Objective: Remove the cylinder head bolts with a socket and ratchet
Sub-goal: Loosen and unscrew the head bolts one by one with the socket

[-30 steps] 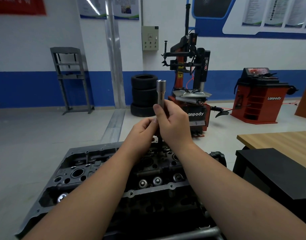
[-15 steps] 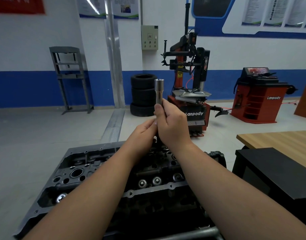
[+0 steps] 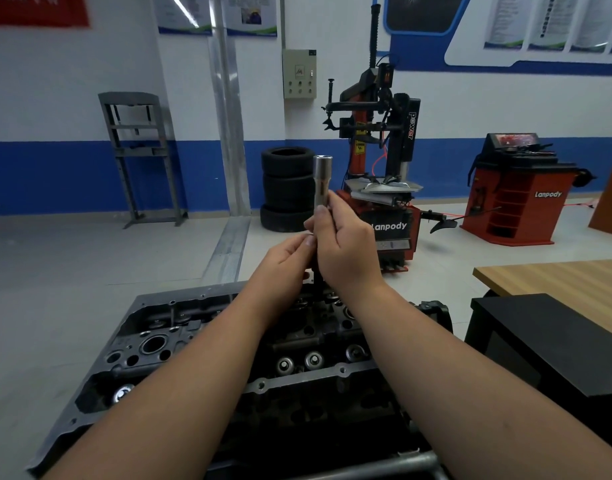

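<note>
A long silver deep socket stands upright above the cylinder head, open end up. My right hand grips its lower part, fingers curled round it. My left hand sits just left and below, pinching a dark shaft that drops from under the socket toward the head. What the shaft is and where it ends are hidden by my hands. The dark grey head lies below my forearms with valve springs and bolt holes showing.
A black bench and a wooden table stand to the right. A red tyre changer, stacked tyres and a red wheel balancer stand on the floor beyond. A metal bar crosses the bottom edge.
Both hands with the socket have shifted slightly left and a little up. The grip on the socket looks the same.
</note>
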A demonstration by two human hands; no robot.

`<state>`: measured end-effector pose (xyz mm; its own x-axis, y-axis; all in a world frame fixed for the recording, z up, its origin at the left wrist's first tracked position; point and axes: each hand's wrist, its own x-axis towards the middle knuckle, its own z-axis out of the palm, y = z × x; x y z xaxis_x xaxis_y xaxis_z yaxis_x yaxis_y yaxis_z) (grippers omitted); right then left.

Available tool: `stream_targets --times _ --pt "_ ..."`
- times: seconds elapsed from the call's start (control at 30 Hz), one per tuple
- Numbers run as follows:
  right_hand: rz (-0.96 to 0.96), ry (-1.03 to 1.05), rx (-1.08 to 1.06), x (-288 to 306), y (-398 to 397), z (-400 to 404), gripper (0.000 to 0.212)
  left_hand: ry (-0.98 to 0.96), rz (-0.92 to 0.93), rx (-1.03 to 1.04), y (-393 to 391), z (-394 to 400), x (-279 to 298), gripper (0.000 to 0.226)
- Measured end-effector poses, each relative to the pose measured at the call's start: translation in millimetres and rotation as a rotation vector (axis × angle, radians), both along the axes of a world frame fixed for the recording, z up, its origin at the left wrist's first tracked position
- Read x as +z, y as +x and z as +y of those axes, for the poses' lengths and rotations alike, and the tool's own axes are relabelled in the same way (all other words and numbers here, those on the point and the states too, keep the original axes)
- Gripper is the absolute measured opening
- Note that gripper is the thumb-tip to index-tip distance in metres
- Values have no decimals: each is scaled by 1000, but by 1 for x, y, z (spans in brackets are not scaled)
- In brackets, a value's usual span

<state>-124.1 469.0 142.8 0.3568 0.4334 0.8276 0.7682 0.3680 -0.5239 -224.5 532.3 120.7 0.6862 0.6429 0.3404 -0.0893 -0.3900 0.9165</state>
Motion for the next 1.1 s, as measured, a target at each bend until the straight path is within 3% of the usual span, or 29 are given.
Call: stream_targets --times 0.13,0.27,0.4,0.5,0.7,0.8,0.9,1.1 --pt "44 -31 16 1 -1 -1 36 14 -24 70 0 4 -1 25" --pt "-22 -5 -50 1 2 1 20 2 -79 97 1 7 -2 16" --pt "50 -83 13 1 -2 1 34 -3 -13 12 1 1 -2 27" --pt "132 -102 86 1 -3 0 45 11 -39 40 0 2 0 19" --pt "16 -43 48 -2 -1 2 13 -11 -77 86 1 6 -2 14" --pt "63 -102 74 0 0 2 26 -61 -65 -28 2 1 -1 31" --pt "150 -150 154 0 -1 1 46 -37 -55 -14 1 1 1 33" --pt "-7 -49 -7 0 0 1 18 -29 -77 80 2 6 -2 18"
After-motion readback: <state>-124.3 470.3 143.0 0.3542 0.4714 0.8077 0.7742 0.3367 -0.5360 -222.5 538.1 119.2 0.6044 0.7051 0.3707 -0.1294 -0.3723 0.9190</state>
